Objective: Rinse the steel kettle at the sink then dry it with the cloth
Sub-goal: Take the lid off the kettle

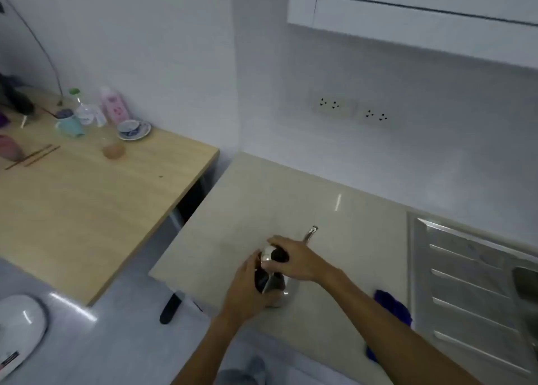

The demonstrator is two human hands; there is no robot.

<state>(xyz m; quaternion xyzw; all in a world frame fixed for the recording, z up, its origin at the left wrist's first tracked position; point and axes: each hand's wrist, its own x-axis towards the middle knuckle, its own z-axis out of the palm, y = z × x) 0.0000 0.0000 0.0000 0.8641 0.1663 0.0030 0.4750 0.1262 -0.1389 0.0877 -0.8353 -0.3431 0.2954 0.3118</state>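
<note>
The steel kettle [286,290] stands on the beige counter [291,204], its thin spout [310,234] pointing away from me. My left hand [247,294] wraps around the kettle's body on its left side. My right hand [300,261] rests on top, fingers closed over the shiny lid and its dark knob. A blue cloth [391,306] lies on the counter to the right of the kettle, partly hidden by my right forearm. The steel sink's ribbed draining board [471,282] begins right of the cloth, with the basin [527,282] at the frame's right edge.
A wooden table [87,204] stands to the left, carrying bottles, a teal mug [70,125], a cup on a saucer [134,128], a glass and chopsticks. Wall sockets [352,109] sit above the counter; white cabinets hang overhead. A white appliance [17,329] sits on the floor.
</note>
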